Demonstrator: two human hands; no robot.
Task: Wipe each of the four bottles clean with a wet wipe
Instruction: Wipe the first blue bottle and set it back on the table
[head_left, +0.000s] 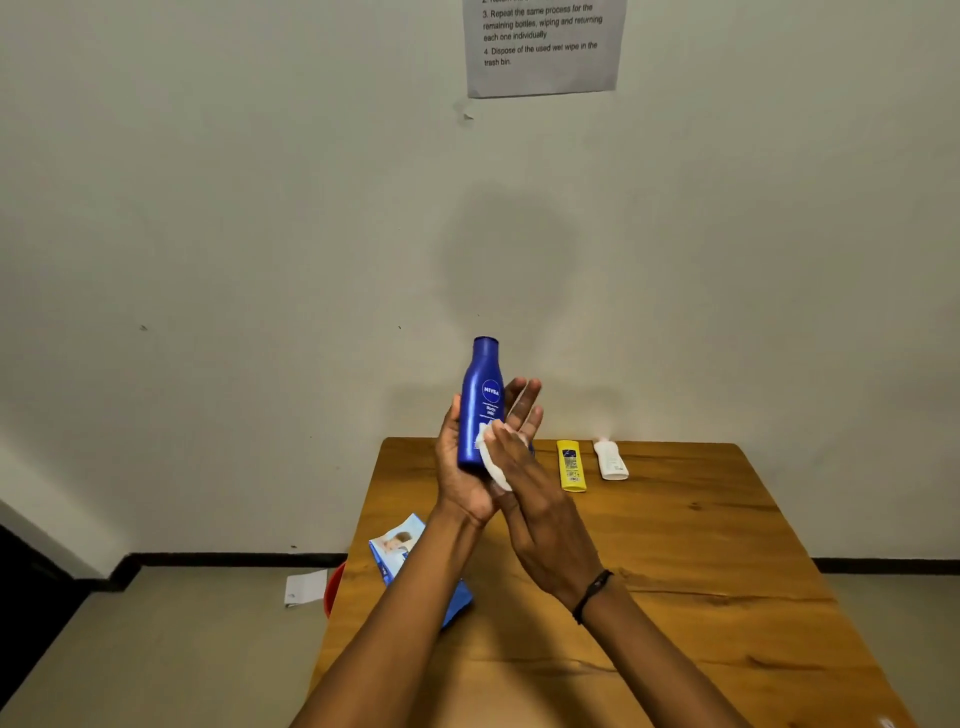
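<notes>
My left hand (457, 483) grips the lower body of a blue lotion bottle (480, 400) and holds it upright above the far edge of the table. My right hand (524, 467) presses a white wet wipe (491, 460) against the bottle's lower right side, fingers stretched out behind the bottle. A yellow bottle (570, 465) and a white bottle (611, 460) lie flat on the table at the far edge, to the right of my hands. A fourth bottle is not visible; a bit of blue behind my right hand cannot be identified.
A blue wet wipe pack (400, 551) lies at the left side of the wooden table (701, 571), partly under my left forearm. A red bin (334, 590) and a sheet of paper (305, 587) are on the floor to the left. An instruction sheet (543, 47) hangs on the wall.
</notes>
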